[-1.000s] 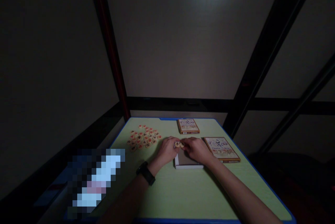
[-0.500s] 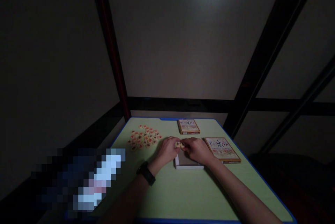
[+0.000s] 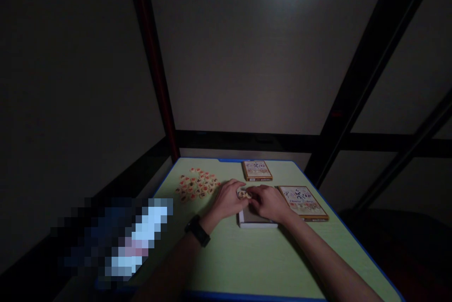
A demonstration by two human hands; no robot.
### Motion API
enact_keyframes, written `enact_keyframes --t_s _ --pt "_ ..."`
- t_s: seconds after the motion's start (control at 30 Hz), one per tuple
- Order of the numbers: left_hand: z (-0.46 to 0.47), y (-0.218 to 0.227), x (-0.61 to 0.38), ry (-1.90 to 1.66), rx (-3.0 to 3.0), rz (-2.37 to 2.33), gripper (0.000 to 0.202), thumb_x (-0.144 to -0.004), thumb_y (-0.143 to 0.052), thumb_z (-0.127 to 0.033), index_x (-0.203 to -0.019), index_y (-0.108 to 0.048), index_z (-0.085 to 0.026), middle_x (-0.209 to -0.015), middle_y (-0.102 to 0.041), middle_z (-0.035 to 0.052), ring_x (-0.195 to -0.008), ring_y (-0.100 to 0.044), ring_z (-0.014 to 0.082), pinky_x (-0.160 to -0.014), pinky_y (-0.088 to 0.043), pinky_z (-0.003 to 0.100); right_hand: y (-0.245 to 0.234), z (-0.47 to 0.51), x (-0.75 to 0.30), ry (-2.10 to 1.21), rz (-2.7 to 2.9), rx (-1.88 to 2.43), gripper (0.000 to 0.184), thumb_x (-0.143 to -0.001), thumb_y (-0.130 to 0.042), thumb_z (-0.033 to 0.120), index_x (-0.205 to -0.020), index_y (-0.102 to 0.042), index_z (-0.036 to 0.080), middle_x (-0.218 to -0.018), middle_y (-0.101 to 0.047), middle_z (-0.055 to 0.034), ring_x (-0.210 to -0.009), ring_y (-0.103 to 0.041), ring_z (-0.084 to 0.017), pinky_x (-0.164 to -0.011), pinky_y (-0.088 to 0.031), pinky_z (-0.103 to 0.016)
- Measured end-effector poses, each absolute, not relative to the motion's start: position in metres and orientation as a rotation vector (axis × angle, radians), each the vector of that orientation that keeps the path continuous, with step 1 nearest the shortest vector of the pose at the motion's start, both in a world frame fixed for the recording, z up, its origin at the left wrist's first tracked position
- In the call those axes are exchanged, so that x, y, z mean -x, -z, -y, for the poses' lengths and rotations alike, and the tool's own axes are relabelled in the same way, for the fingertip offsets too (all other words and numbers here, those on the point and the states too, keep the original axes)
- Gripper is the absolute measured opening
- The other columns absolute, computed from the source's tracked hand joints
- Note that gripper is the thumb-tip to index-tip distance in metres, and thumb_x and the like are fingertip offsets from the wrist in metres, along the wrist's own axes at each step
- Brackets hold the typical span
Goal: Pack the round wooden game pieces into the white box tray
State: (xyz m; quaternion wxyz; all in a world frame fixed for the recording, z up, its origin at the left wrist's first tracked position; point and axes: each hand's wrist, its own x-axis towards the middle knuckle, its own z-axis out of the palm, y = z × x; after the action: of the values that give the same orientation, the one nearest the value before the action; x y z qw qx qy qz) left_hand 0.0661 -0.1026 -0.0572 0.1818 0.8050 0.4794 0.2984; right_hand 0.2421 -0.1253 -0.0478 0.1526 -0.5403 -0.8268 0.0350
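Observation:
Between my two hands are a few round Chinese chess pieces (image 3: 243,194), pale with dark characters, held just above an open shallow box (image 3: 259,217) with a white rim and brownish inside. My left hand (image 3: 229,198), with a black watch on its wrist, curls its thumb and fingers around the pieces from the left. From the right, my right hand (image 3: 269,202) is closed on the same pieces, its fingertips partly hiding them. A spread of loose chess pieces (image 3: 198,184), with red and black characters, lies to the left of my left hand.
A Chinese chess box lid (image 3: 302,202) with printed characters lies right of my right hand. A smaller printed box (image 3: 257,170) rests near the far edge of the green table (image 3: 226,264). A pixelated bright patch (image 3: 141,236) covers the left side.
My view has shifted slightly, so everything sits a little further right. The pieces between my hands have turned a little and my fingers have shifted around them.

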Motion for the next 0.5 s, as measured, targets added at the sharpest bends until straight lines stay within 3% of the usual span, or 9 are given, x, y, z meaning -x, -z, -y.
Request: enact_keyframes --t_s 0.13,0.23,0.4,0.5 --pt "0.096 0.047 -0.053 -0.882 -2.35 -1.369 0.044 -0.074 -0.064 -0.02 -0.118 -0.067 -0.019 -0.118 -0.068 0.0075 -0.11 -0.063 0.0229 -0.102 -0.046 0.034 0.045 0.128 -0.242 -0.069 2.344 1.508 0.032 -0.088 -0.051 0.029 -0.112 -0.07 0.021 -0.099 -0.075 -0.0072 -0.089 -0.068 -0.022 -0.075 -0.045 -0.028" --pt "0.082 0.038 -0.025 -0.803 -2.445 -1.505 0.036 -0.079 -0.056 -0.015 -0.111 -0.07 -0.018 -0.113 -0.071 0.0083 -0.11 -0.063 0.0218 -0.104 -0.044 0.032 0.046 0.126 -0.243 -0.045 2.316 1.532 0.032 -0.089 -0.049 0.028 -0.112 -0.07 0.02 -0.101 -0.075 -0.0079 -0.09 -0.068 -0.022 -0.076 -0.045 -0.028" --pt "0.063 0.012 0.04 -0.208 -2.474 -1.897 0.029 -0.087 -0.045 -0.016 -0.089 -0.074 -0.02 -0.094 -0.074 0.0097 -0.094 -0.067 0.0227 -0.087 -0.049 0.031 0.05 0.121 -0.244 0.026 2.289 1.591 0.032 -0.091 -0.046 0.027 -0.113 -0.069 0.02 -0.105 -0.074 -0.0089 -0.092 -0.068 -0.022 -0.076 -0.044 -0.028" --pt "0.058 0.002 0.061 0.029 -2.457 -2.016 0.027 -0.084 -0.05 -0.015 -0.097 -0.074 -0.018 -0.104 -0.073 0.013 -0.099 -0.067 0.0248 -0.084 -0.049 0.031 0.05 0.12 -0.244 0.043 2.313 1.613 0.028 -0.092 -0.045 0.024 -0.103 -0.07 0.02 -0.099 -0.075 -0.0082 -0.089 -0.068 -0.021 -0.072 -0.042 -0.027"
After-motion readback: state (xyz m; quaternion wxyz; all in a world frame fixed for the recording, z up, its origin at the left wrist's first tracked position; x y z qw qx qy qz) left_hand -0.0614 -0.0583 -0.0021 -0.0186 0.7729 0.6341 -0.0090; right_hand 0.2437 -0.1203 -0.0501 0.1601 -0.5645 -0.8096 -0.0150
